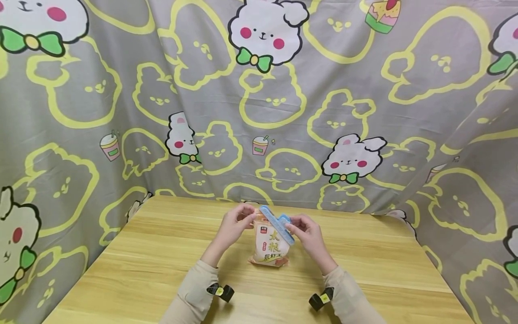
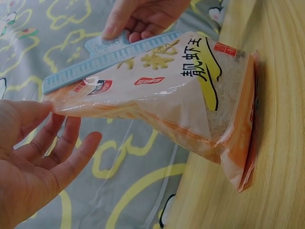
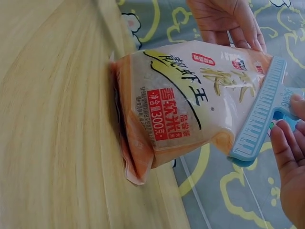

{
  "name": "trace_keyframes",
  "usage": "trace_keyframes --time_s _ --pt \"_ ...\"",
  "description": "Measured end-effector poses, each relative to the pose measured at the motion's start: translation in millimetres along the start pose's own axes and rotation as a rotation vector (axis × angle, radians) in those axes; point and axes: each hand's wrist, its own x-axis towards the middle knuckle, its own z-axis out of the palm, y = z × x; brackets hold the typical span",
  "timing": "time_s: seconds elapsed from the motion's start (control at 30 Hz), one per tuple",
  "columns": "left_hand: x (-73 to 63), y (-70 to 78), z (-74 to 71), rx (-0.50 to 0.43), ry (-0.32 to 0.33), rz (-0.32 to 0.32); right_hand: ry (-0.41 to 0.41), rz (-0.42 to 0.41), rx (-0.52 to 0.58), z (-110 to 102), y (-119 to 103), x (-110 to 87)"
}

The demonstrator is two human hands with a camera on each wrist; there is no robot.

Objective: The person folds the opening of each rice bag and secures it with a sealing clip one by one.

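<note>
A small rice bag (image 1: 267,245), orange and white with printed lettering, stands on the table. A light blue bag clip (image 1: 277,225) lies slantwise across its top, its long ribbed bar over the bag in the right wrist view. My left hand (image 1: 236,222) pinches the bag's top left corner between thumb and fingers, close to the clip's upper end. With thumb and fingers, my right hand (image 1: 307,231) holds the clip's handle (image 3: 286,107). White grains (image 2: 228,76) show through the bag's clear lower part in the left wrist view.
The wooden table (image 1: 162,252) reaches back to a grey curtain (image 1: 218,103) printed with rabbits and yellow outlines, which hangs behind and at both sides. Each sleeved forearm wears a black wrist camera, the left camera (image 1: 221,291) and the right camera (image 1: 321,299).
</note>
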Motion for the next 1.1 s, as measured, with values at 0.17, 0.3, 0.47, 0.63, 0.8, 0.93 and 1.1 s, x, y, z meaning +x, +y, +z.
trace_keyframes --time_s 0.17,0.3,0.47,0.63,0.8,0.93,1.1 --pt "0.3 0.0 -0.7 -0.003 -0.003 -0.004 0.009 0.019 0.014 1 1 0.2" --pt "0.6 -0.3 -0.9 -0.007 -0.003 0.000 -0.003 0.052 0.022 1 -5 -0.3" --pt "0.8 -0.4 -1.5 0.000 -0.001 0.000 -0.021 0.106 0.035 1 -25 -2.5" --pt "0.5 -0.6 -2.6 0.007 -0.006 -0.015 -0.029 0.143 0.041 1 -32 -3.2" --pt "0.7 -2.9 -2.7 0.012 -0.001 -0.015 -0.022 0.134 0.040 1 -11 0.2" --pt "1.1 -4.5 -3.0 0.016 -0.002 -0.013 -0.016 0.118 0.022 1 1 1.3" --pt "1.3 -5.8 -3.8 0.033 -0.014 -0.014 -0.013 0.110 0.019 1 4 0.7"
